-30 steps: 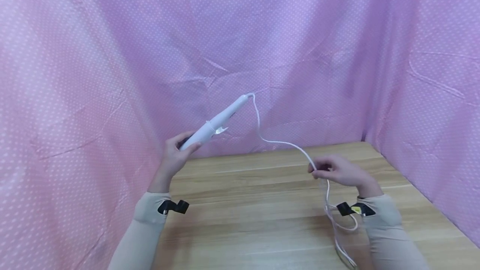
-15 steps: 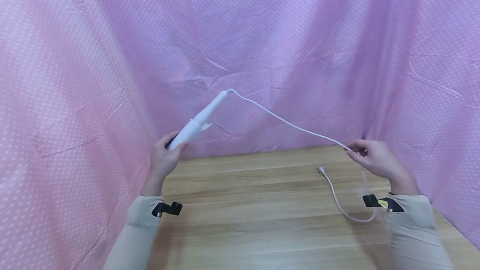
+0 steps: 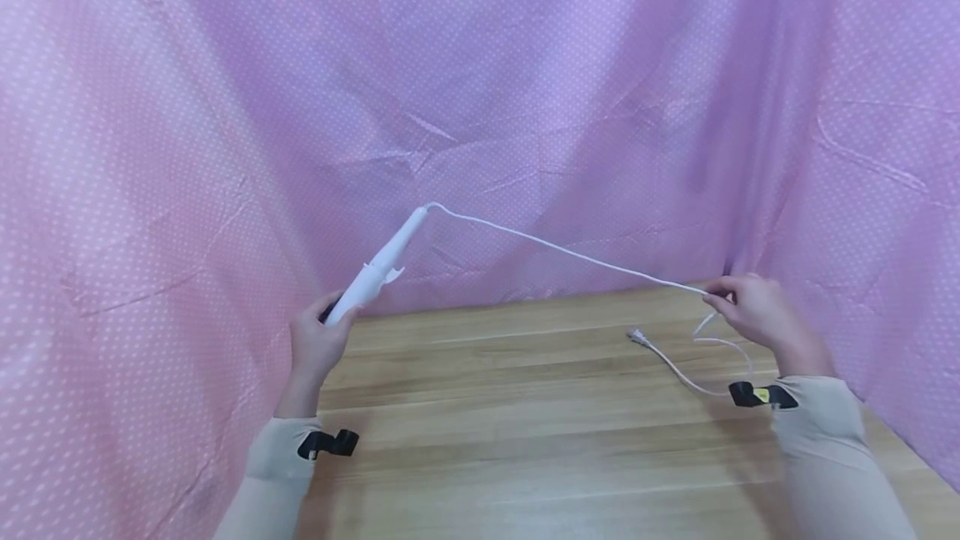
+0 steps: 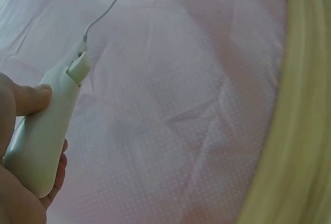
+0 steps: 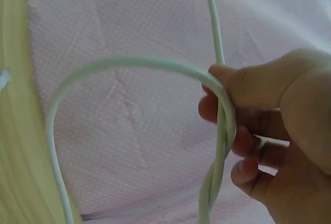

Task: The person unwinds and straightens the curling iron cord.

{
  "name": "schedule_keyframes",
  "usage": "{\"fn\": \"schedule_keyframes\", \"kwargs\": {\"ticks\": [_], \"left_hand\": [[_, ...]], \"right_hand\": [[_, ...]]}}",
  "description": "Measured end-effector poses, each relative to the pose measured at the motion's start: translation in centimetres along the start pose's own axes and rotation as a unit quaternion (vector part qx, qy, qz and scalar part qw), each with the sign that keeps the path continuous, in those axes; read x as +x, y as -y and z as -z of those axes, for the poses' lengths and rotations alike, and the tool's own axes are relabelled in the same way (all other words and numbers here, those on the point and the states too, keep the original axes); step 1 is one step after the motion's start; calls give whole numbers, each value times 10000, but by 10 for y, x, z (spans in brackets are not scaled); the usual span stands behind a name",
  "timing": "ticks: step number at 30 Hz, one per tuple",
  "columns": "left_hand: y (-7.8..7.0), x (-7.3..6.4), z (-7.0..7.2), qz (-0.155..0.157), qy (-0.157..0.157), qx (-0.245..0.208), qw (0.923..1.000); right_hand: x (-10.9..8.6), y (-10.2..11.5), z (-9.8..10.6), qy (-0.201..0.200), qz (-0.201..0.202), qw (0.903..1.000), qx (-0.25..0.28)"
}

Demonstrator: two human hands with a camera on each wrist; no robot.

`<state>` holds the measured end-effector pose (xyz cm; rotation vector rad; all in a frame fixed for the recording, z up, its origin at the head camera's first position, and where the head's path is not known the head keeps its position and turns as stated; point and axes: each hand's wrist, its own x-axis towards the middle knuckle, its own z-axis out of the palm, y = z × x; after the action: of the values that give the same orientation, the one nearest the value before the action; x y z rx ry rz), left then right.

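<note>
A white curling iron (image 3: 386, 257) with a small side lever slants up and away above the table. My left hand (image 3: 318, 344) grips its wide end. In the left wrist view the thumb (image 4: 33, 100) lies across the white body and fingertips show beneath. A white cord (image 3: 570, 251) leaves the narrow end and stretches nearly straight to my right hand (image 3: 765, 311). That hand pinches the cord between thumb and fingers. Seen from the right wrist, the cord (image 5: 129, 62) bends in a wide loop by the thumb, and two strands cross below it.
The cord's plug (image 3: 636, 337) is over the right part of the wooden table (image 3: 525, 440), its cord curving back toward the right wrist. Pink dotted cloth (image 3: 525, 107) stands as walls behind and on both sides. Each wrist wears a small black camera mount (image 3: 330, 442).
My right hand has moved right along or with the cord, drawing it from slack to nearly straight. My left hand has shifted left with the curling iron. The plug end has come into view.
</note>
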<state>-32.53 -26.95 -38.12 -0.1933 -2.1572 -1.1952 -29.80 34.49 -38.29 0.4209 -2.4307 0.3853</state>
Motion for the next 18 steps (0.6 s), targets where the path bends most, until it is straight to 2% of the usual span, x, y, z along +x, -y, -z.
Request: {"fn": "schedule_keyframes", "kwargs": {"ticks": [4,9,15,18], "left_hand": [[18,-20,-5,95,145,255,9995],[44,-46,-11,573,412,681,9952],[68,-68,-15,824,655,1105,9883],[77,-79,-18,1022,815,1165,9846]], "right_hand": [[9,-10,-21,297,-228,9993,-20],[16,-18,-55,470,-309,9984,-48],[14,-24,-92,1038,-543,9931,62],[9,-27,-107,1155,-657,9909,205]]}}
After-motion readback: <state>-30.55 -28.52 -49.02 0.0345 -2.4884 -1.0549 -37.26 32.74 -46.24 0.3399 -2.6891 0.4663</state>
